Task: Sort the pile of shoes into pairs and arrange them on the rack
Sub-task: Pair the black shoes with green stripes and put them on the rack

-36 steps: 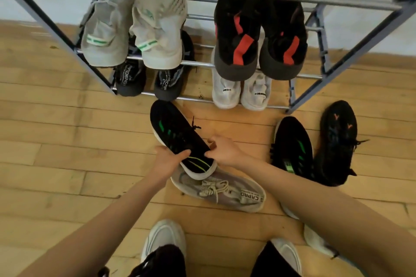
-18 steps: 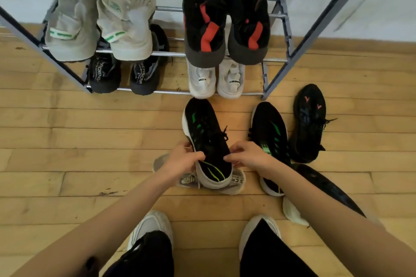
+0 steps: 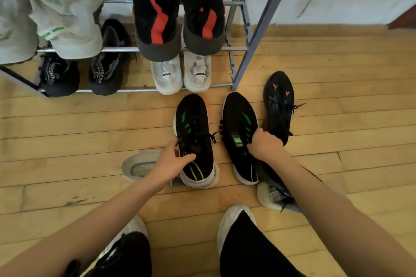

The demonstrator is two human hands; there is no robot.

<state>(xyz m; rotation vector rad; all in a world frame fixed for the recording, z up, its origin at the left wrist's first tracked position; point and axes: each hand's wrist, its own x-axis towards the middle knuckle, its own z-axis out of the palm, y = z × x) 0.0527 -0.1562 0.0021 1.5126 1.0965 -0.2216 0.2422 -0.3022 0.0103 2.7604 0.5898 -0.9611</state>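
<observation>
Two black sneakers with green marks stand side by side on the wooden floor in front of the metal rack. My left hand grips the left black-green sneaker at its collar. My right hand grips the right black-green sneaker at its collar. A grey sneaker lies under the left one. A black sneaker with orange marks lies to the right, and another dark sneaker with a pale sole lies under my right forearm.
The rack holds pairs: pale grey-green sneakers and black-red shoes above, dark sneakers and white sneakers below. My own feet in white shoes stand near the bottom. A white wall runs behind.
My right hand left the left sneaker and took hold of the right black-green sneaker. The left sneaker was brought upright beside it, over the grey shoe. The view shifted right.
</observation>
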